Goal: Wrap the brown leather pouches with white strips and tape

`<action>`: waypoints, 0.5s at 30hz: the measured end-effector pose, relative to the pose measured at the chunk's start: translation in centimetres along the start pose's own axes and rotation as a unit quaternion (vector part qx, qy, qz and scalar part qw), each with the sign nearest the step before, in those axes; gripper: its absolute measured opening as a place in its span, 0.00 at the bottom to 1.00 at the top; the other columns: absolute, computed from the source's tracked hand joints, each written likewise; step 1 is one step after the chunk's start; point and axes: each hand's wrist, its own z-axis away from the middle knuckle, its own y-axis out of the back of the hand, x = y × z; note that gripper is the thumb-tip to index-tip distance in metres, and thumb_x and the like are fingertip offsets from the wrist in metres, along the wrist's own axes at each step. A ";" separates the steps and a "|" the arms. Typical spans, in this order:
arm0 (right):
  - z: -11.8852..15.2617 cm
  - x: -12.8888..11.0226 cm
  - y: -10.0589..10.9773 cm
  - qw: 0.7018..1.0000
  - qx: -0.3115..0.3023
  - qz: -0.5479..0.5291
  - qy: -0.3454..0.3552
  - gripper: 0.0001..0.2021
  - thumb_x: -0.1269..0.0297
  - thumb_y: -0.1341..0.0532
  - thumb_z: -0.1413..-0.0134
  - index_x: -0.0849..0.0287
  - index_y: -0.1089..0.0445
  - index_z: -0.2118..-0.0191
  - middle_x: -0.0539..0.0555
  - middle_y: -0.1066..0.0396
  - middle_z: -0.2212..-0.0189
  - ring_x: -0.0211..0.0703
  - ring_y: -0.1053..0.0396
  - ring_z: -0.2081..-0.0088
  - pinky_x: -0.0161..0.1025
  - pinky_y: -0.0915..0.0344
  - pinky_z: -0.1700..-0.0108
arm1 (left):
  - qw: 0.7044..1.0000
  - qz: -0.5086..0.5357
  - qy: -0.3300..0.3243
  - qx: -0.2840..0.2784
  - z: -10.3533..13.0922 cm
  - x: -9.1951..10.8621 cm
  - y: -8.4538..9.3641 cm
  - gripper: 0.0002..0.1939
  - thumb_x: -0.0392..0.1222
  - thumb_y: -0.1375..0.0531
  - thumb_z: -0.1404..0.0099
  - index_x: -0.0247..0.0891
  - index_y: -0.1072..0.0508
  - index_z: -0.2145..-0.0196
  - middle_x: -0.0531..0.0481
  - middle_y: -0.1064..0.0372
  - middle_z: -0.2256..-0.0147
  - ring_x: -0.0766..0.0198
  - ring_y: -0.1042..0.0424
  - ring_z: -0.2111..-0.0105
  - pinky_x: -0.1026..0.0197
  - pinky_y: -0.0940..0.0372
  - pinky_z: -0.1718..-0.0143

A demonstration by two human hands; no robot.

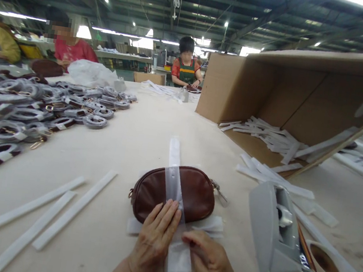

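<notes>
Left hand (157, 231) is lying flat, fingers spread, pinning small brown leather zip pouch (174, 193) w/ translucent white foam strip (174, 184) over it; right hand (209, 259) is pinching strip's near end taut.

a long pale table (140, 139) fills the lower frame. across the top, a dark green roof of steel beams (200, 3) carries small lamps, and bright windows (114, 34) glow along the far wall at mid-height.

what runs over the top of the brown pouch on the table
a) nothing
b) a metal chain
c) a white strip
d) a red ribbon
c: a white strip lies lengthwise across the brown pouch, with the left hand pressing on it at the near edge.
</notes>
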 end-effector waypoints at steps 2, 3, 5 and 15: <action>-0.5 0.1 -0.2 0.998 0.003 0.051 0.042 0.18 0.78 0.53 0.43 0.60 0.37 0.50 0.55 0.31 0.64 0.39 0.32 0.62 0.31 0.32 0.60 | 1.000 -0.002 0.005 0.003 0.1 0.0 0.0 0.19 0.26 0.55 0.35 0.27 0.33 0.50 0.37 0.34 0.49 0.53 0.42 0.42 0.52 0.44 0.43; -0.8 0.1 -0.2 0.995 0.009 0.082 0.062 0.17 0.78 0.54 0.42 0.61 0.35 0.53 0.55 0.32 0.67 0.39 0.32 0.65 0.32 0.31 0.63 | 1.000 -0.002 0.007 0.002 0.1 0.0 0.0 0.19 0.26 0.55 0.35 0.27 0.33 0.50 0.37 0.34 0.49 0.53 0.42 0.42 0.52 0.45 0.42; -1.6 0.0 -0.3 0.982 0.032 0.152 0.105 0.14 0.78 0.54 0.39 0.61 0.31 0.61 0.54 0.33 0.71 0.39 0.35 0.69 0.33 0.33 0.68 | 1.000 0.001 0.008 0.000 0.2 0.1 0.0 0.18 0.27 0.55 0.34 0.27 0.33 0.50 0.37 0.34 0.49 0.54 0.42 0.42 0.52 0.45 0.42; -2.8 1.4 0.1 0.932 0.018 0.292 0.215 0.17 0.76 0.56 0.33 0.67 0.31 0.63 0.56 0.28 0.57 0.43 0.35 0.49 0.43 0.41 0.45 | 0.999 0.022 0.014 0.021 0.1 -0.1 -0.3 0.18 0.27 0.54 0.35 0.25 0.32 0.51 0.37 0.33 0.50 0.55 0.42 0.42 0.54 0.46 0.41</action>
